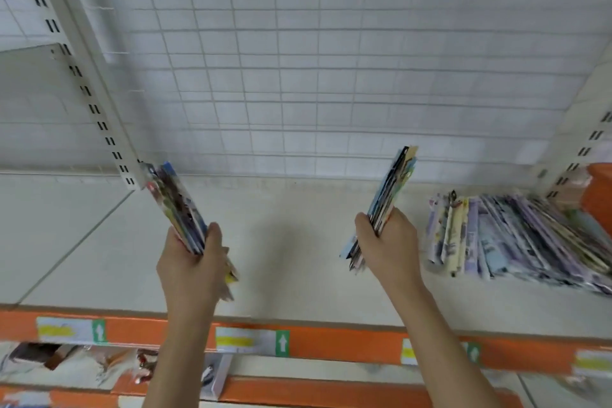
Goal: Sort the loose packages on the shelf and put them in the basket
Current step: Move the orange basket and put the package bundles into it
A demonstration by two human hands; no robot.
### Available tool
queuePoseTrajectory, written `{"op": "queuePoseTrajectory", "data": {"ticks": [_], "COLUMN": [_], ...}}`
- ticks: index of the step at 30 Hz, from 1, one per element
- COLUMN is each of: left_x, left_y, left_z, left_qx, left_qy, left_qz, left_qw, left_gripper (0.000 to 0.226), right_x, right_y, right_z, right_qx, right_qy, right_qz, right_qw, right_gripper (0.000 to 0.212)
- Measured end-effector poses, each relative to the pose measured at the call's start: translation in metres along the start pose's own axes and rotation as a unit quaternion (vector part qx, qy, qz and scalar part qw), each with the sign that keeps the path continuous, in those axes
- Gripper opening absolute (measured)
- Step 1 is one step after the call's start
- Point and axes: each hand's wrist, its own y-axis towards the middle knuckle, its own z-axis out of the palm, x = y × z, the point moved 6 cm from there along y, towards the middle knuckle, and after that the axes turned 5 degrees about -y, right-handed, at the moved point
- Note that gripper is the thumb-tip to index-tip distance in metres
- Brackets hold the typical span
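- Hands over the shelf (298, 242): left hand (188, 262) grips one stack of packages (178, 209), right hand (387, 242) another (392, 189).
- Packages look thin, light, slippery; best pinched low, across the whole stack.

white wire-grid back panel (331, 60), slotted uprights (82, 76)

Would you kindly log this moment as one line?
left hand: grips stack | right hand: grips bundle | pile: on shelf | basket: unseen

Orange shelf edge (331, 344), multicoloured packages (178, 205), white grid (298, 60)
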Motion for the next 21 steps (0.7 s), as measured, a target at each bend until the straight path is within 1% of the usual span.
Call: {"op": "queuePoseTrajectory", "data": {"ticks": [4,6,9,15,17,21], "left_x": [-0.011,-0.009,-0.006,-0.018,-0.023,-0.032], "left_y": [0.003,0.003,-0.001,-0.024,-0.037,-0.078], "left_z": [0.019,0.033,0.054,0.09,0.103,0.137], "left_qx": [0.033,0.05,0.074,0.105,0.121,0.118], "left_qy": [-0.012,-0.009,-0.007,0.054,0.089,0.126], "left_qz": [0.002,-0.001,-0.009,0.017,0.026,0.03], "left_qw": [0.999,0.999,0.997,0.993,0.988,0.985], "left_gripper": [0.01,0.01,0.01,0.015,0.018,0.026], "right_x": [-0.001,-0.003,-0.009,-0.038,-0.053,-0.091], "right_y": [0.012,0.013,0.014,0.031,0.035,0.044], "right_z": [-0.023,-0.028,-0.034,-0.08,-0.105,-0.156], "right_qx": [-0.004,-0.002,0.011,0.034,0.04,0.053], "right_qy": [0.032,0.035,0.008,-0.068,-0.085,-0.055], "right_qz": [0.014,0.023,0.021,0.006,0.006,0.017], "right_qw": [0.999,0.999,1.0,0.997,0.996,0.997], "right_gripper": [0.03,0.032,0.04,0.038,0.035,0.015]}}
